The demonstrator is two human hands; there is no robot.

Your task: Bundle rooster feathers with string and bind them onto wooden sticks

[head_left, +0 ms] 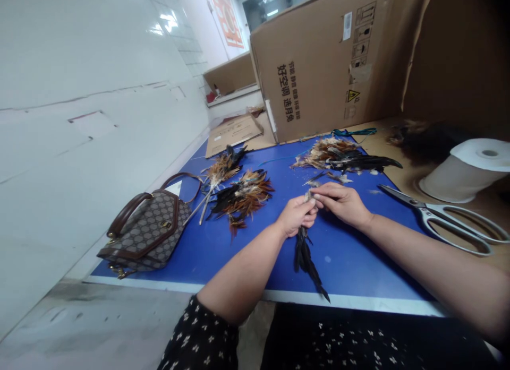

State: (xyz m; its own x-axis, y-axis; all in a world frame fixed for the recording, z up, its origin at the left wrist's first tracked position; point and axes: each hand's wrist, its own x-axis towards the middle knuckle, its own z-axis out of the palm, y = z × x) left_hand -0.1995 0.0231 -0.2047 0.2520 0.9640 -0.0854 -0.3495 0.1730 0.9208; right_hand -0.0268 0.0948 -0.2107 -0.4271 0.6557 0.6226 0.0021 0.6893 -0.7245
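My left hand is closed around a bunch of black feathers, whose dark tips hang down toward the table's front edge. At the top of that bunch, my right hand pinches the quill ends with thumb and forefinger, touching the left hand. What exactly lies between the right fingertips is too small to make out. Just beyond the hands lies a pile of brown, cream and black loose feathers. To the left are a brown and black feather bundle and another feather bundle on a pale stick.
Large scissors lie at the right, near a white spool. A patterned handbag sits at the table's left. Tall cardboard stands along the back of the blue table. Flat cardboard lies behind the bundles.
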